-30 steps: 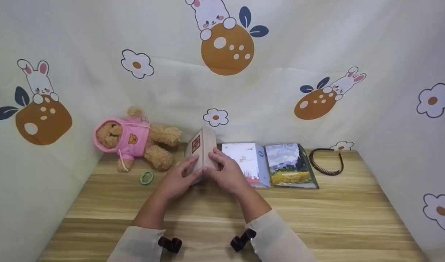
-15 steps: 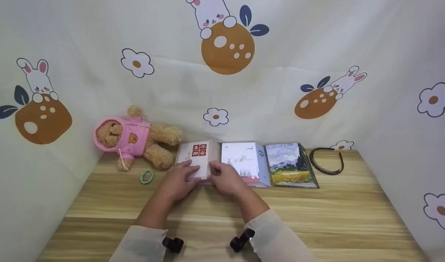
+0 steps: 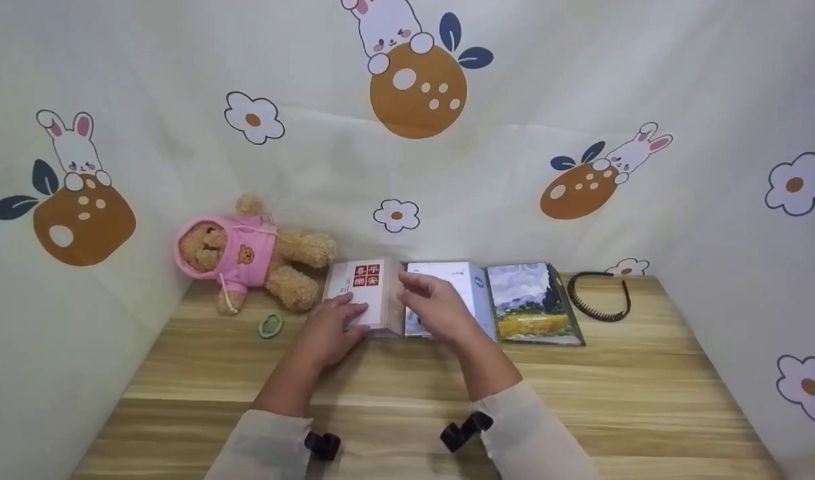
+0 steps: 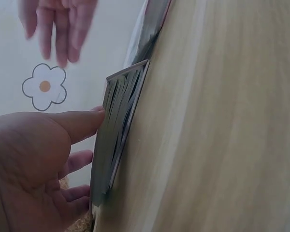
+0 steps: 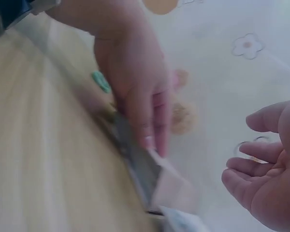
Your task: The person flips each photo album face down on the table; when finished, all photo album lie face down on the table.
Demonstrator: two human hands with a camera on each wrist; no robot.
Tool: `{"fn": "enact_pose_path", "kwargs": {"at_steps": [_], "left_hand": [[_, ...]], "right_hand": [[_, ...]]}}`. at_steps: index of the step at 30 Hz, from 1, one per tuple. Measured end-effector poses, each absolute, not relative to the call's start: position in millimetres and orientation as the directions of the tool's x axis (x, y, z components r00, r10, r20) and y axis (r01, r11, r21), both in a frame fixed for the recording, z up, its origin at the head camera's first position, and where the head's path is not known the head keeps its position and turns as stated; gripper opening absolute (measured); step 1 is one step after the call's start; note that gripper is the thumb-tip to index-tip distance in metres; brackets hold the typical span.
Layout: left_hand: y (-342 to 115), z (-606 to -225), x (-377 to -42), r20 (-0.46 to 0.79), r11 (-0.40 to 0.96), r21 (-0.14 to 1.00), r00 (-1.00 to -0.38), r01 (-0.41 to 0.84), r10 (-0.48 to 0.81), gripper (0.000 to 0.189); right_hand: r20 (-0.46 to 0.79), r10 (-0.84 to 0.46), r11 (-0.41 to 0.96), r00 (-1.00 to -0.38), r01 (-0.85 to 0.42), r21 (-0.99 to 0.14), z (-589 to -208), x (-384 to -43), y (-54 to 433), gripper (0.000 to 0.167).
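Observation:
A cream photo album [image 3: 379,312] with a red square of characters on its cover lies flat at the back of the table. My left hand [image 3: 330,333] rests on the cover's left front part, fingers spread and fairly straight. In the left wrist view, the thumb touches the edge of the album [image 4: 118,125], whose loose page edges show. My right hand [image 3: 440,313] is raised beside the album's spine, over a white and blue album [image 3: 484,313] that it partly hides. Its fingers look loosely bent around nothing in the right wrist view, where this hand [image 5: 270,174] hangs apart from the albums.
An album with a painted landscape cover [image 3: 534,303] lies third in the row. Farther right is a black toothed headband [image 3: 597,313]. On the left lie a teddy bear in a pink hoodie [image 3: 250,257] and a green ring-shaped band [image 3: 270,327]. A printed curtain [image 3: 314,167] closes off the back.
The cream album was held tilted up in both hands, then came down flat beside the other two. My right hand has since left its edge and moved up and right; the left has stayed on the cover.

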State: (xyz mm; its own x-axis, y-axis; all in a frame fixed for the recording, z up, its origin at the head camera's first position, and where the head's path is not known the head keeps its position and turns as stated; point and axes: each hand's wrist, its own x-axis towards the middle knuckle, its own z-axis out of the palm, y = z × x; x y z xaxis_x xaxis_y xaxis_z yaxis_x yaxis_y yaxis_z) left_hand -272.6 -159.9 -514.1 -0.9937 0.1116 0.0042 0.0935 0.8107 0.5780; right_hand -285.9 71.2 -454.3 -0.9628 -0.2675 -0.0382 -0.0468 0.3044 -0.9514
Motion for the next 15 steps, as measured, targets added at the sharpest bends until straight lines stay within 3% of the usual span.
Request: {"fn": "enact_pose_path", "kwargs": {"at_steps": [5, 10, 15], "left_hand": [[-164.6, -511.6, -275.4, -0.044, 0.822, 0.565, -0.991, 0.079, 0.125, 0.050], [-174.0, -501.2, -276.6, -0.067, 0.849, 0.518, -0.985, 0.103, 0.161, 0.052], [-177.0, -481.9, -280.5, 0.027, 0.878, 0.462, -0.991, 0.127, 0.130, 0.064]], "right_hand": [[0.028, -0.254, 0.334, -0.967, -0.115, -0.936, -434.7, -284.7, 104.6, 0.047], [0.057, -0.236, 0.522, -0.970, -0.176, -0.835, -422.5, -287.2, 146.5, 0.045], [0.120, -0.208, 0.688, -0.971, -0.232, -0.688, -414.1, -294.5, 181.8, 0.046]]}}
